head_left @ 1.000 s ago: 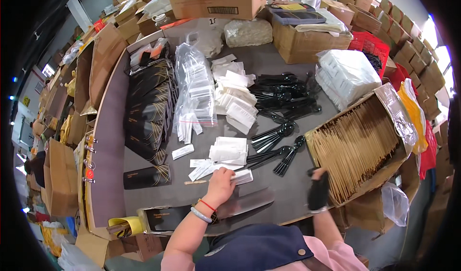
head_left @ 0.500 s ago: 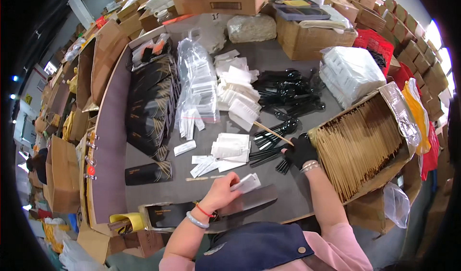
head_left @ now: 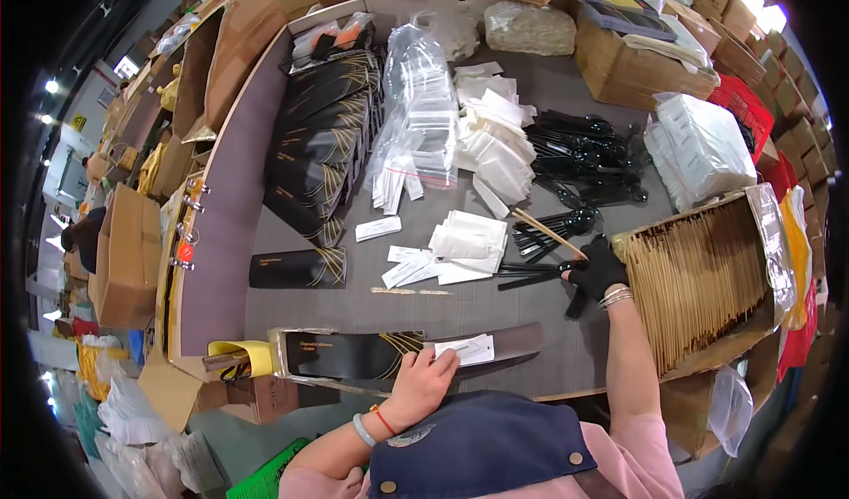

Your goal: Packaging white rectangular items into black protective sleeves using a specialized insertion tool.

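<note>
My left hand (head_left: 424, 381) is at the front edge of the table, fingers closed at the end of a small white packet (head_left: 469, 350). The packet lies over the see-through end of a long black sleeve (head_left: 340, 354) with gold lines. My right hand (head_left: 598, 269), in a black fingerless glove, grips a pair of wooden chopsticks (head_left: 546, 233) pointing up and left. Its thumb and fingertips are at the handles of black plastic cutlery (head_left: 532, 274); whether it holds any is unclear. White packets (head_left: 469, 241) are piled left of that cutlery.
A carton of chopsticks (head_left: 699, 278) stands at the right. Farther back lie black spoons (head_left: 588, 150), white packets (head_left: 500, 137), a clear bag of packets (head_left: 416, 110) and stacked black sleeves (head_left: 323, 145). A yellow-wrapped bundle (head_left: 243, 358) sits at the front left.
My left hand has lowered the white packet onto the see-through end of the black sleeve. My right hand stays by the black cutlery with the chopsticks. The whole view has shifted.
</note>
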Available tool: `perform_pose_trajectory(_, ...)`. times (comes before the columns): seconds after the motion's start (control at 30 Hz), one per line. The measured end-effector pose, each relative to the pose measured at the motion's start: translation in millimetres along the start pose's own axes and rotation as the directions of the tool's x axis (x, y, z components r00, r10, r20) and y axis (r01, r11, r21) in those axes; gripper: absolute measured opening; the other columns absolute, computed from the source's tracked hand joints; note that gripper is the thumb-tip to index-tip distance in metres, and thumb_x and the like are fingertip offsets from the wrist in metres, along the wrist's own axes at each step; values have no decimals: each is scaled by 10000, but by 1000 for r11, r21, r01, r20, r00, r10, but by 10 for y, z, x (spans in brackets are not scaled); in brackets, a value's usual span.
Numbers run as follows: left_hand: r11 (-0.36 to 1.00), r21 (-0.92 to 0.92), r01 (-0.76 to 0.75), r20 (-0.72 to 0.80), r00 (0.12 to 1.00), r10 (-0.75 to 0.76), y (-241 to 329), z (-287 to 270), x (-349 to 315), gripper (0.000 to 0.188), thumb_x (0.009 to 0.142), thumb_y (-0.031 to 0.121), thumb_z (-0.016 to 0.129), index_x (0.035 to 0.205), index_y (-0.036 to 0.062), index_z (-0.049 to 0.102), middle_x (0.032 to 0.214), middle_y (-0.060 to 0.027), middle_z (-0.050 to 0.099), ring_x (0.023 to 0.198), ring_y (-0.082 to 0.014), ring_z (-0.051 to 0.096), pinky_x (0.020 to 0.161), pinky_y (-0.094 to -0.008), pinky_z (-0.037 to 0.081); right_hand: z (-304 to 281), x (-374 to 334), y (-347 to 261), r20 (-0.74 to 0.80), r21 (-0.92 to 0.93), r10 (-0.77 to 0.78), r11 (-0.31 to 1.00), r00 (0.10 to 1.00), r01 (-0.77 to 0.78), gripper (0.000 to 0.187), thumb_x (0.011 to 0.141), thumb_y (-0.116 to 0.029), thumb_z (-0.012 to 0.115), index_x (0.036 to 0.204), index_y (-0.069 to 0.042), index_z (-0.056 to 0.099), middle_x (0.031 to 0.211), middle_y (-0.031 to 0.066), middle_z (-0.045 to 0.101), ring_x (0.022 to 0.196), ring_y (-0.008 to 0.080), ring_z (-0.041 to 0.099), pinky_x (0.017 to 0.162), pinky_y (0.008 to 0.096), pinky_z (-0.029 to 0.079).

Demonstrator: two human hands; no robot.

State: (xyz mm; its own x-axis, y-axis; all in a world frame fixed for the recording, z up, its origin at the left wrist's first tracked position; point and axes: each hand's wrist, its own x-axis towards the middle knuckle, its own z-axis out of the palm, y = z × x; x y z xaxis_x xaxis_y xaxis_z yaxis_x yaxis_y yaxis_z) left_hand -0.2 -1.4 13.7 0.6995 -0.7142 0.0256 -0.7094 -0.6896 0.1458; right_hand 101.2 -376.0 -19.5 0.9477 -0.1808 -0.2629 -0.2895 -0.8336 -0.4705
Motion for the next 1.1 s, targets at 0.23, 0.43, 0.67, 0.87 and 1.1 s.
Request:
perform_pose_trajectory(0.23, 999, 39, 29, -19, 999, -29, -4, -52, -98, 355, 791, 177, 610, 1131, 79, 627, 1159, 16, 536, 945, -190, 496, 805, -346, 356, -7, -29, 16, 38, -52, -71, 996, 997, 73, 423, 628, -290, 855, 921, -54, 662, 930, 144, 614, 816, 291, 636, 735, 372, 517)
perform_pose_trajectory(0.43, 996, 57, 62, 15, 998, -63, -4, -149, -159, 387, 785, 136, 566, 1160, 64, 628, 1218, 17, 538, 955, -192, 491, 797, -337, 348, -85, -366, -23, -262, 95, -202, 968, 944, 233, 381, 629, -264, 853, 832, -45, 618, 771, 111, 589, 716, 319, 594, 660, 398, 489)
perform_pose_trajectory(0.67, 996, 34, 78, 13, 997, -79, -18, -116, -213, 403, 785, 131, 565, 1178, 65, 623, 1277, 20, 542, 957, -188, 494, 795, -339, 347, 260, -1058, -593, -57, 315, -401, 862, 914, 398, 389, 635, -248, 868, 903, -66, 653, 732, 109, 607, 693, 300, 622, 636, 372, 494)
perform_pose_trajectory(0.87, 997, 38, 68, 28, 997, -69, -68, -131, -241, 419, 776, 147, 607, 1190, 79, 621, 1281, 23, 546, 976, -190, 506, 797, -338, 351, 613, -1092, -866, 75, 173, -454, 883, 888, 437, 426, 654, -326, 843, 961, -78, 684, 779, 102, 622, 758, 306, 624, 687, 384, 504)
perform_pose_trajectory(1.1, 937, -247, 246, 2, 967, -254, -404, -210, -276, 761, 614, 288, 833, 1286, 85, 539, 1339, -116, 487, 1220, -333, 428, 1006, -482, 351, 531, -1160, -655, 109, -34, -623, 776, 774, 630, 345, 820, -257, 691, 1163, -224, 669, 907, 44, 656, 833, 260, 604, 696, 384, 507)
